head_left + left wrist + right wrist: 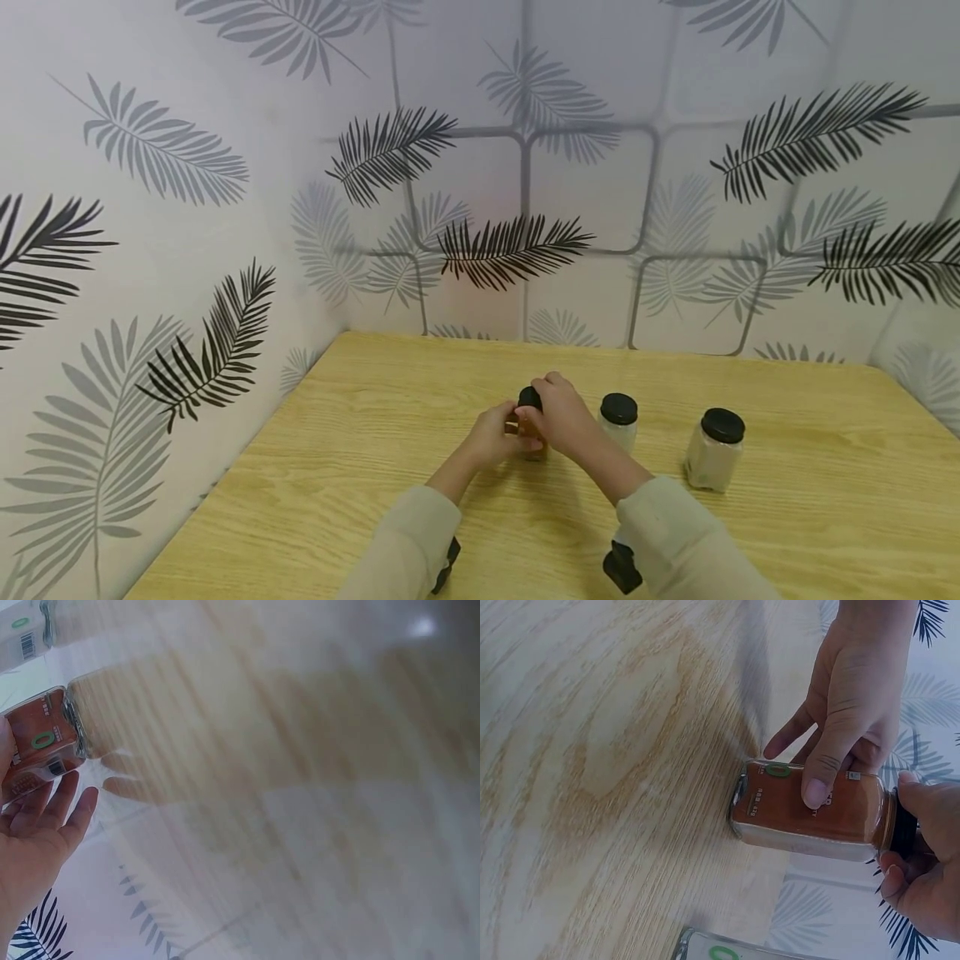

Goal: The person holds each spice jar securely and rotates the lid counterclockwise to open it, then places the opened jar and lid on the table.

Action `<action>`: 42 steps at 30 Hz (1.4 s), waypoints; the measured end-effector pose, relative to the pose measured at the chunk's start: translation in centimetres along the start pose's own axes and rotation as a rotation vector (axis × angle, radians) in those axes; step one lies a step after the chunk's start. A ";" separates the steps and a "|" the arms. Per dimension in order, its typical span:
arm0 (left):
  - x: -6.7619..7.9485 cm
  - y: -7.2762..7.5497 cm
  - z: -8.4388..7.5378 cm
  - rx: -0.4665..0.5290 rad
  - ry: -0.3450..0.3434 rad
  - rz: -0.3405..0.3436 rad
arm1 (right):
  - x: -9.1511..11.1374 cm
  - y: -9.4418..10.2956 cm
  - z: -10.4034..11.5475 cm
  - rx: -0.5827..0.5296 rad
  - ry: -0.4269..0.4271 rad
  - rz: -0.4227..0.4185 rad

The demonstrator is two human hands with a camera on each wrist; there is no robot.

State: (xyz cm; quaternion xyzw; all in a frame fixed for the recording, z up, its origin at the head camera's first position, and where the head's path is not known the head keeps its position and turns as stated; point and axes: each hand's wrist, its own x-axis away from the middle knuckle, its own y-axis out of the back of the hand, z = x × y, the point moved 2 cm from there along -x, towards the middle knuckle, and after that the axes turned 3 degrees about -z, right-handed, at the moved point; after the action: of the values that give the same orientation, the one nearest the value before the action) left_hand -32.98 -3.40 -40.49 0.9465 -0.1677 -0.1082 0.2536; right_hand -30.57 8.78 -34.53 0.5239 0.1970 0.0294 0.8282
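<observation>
A square glass spice jar (847,814) of reddish-brown powder stands upright on the wooden table. My left hand (489,435) grips its body, the thumb over the printed label and the other fingers on the far side. On top, my right hand (566,419) pinches the black lid (904,829) between thumb and fingers. The lid sits on the jar's neck. In the left wrist view the jar (45,731) is at the left edge, its label and barcode partly showing, with the left fingers (64,802) beside it.
To the right stands a jar of pale contents with a black lid (618,408), partly behind the right forearm. A similar jar (712,457) stands farther right. Behind the table (337,500) rises a wall (480,192) with a leaf pattern.
</observation>
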 end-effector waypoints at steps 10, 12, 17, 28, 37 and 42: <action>0.0 0.0 0.1 -0.028 -0.006 0.004 | 0.0 0.0 0.2 0.034 0.021 -0.015; 0.0 -0.1 0.1 -0.028 -0.002 0.006 | 0.1 -0.1 0.2 0.034 0.018 -0.009; 0.0 0.0 -0.1 -0.032 -0.001 0.015 | 0.0 -0.1 0.2 0.029 0.017 -0.010; 0.0 0.0 -0.2 -0.047 -0.004 0.019 | 0.1 0.0 0.2 0.006 0.041 -0.002; 0.0 0.0 0.1 -0.038 -0.002 0.020 | 0.1 0.2 0.2 -0.014 0.038 0.035; 0.0 -0.1 0.0 -0.035 -0.007 0.023 | 0.2 0.3 0.1 -0.008 0.040 0.062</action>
State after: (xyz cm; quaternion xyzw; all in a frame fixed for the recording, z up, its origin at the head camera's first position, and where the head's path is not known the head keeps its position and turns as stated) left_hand -33.00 -3.36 -40.56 0.9396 -0.1774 -0.1116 0.2705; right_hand -30.30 8.84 -34.25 0.5256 0.1970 0.0661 0.8250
